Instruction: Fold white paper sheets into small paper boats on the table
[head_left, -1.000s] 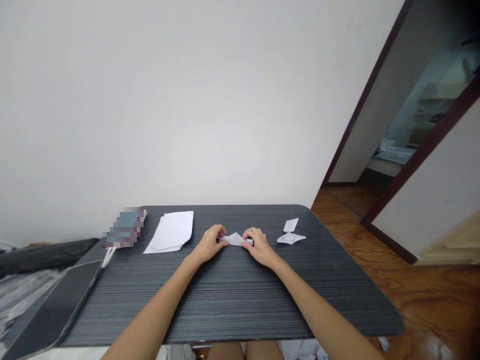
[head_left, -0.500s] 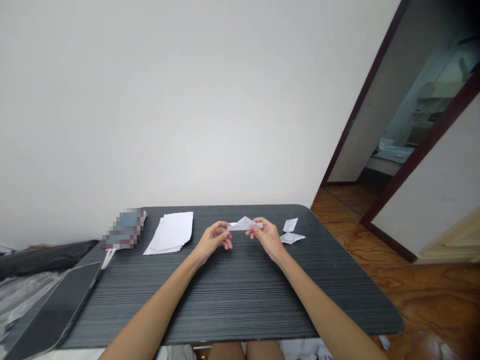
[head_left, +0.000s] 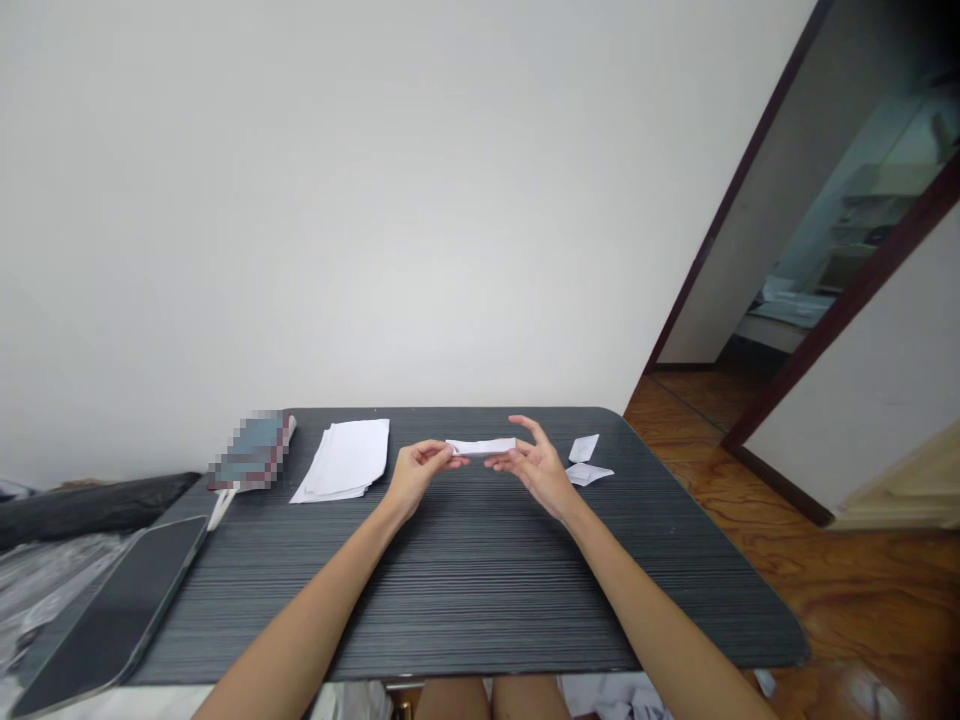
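Note:
A folded white paper is held level above the table, long and narrow from this side. My left hand pinches its left end between thumb and fingers. At the right end, my right hand grips the paper with the thumb on it and fingers below, while the index finger points up and away. Just right of that hand lie two small folded paper pieces, one diamond-shaped and one with pointed ends.
A stack of white paper sheets lies left of my hands on the dark table. Farther left are a blurred-out blue and red item with a white strap and a dark tablet-like slab. A white wall rises behind.
The paper has turned, so its triangular peak no longer shows and a flat strip faces me. My left fingers have closed on its end. My right index finger has lifted off.

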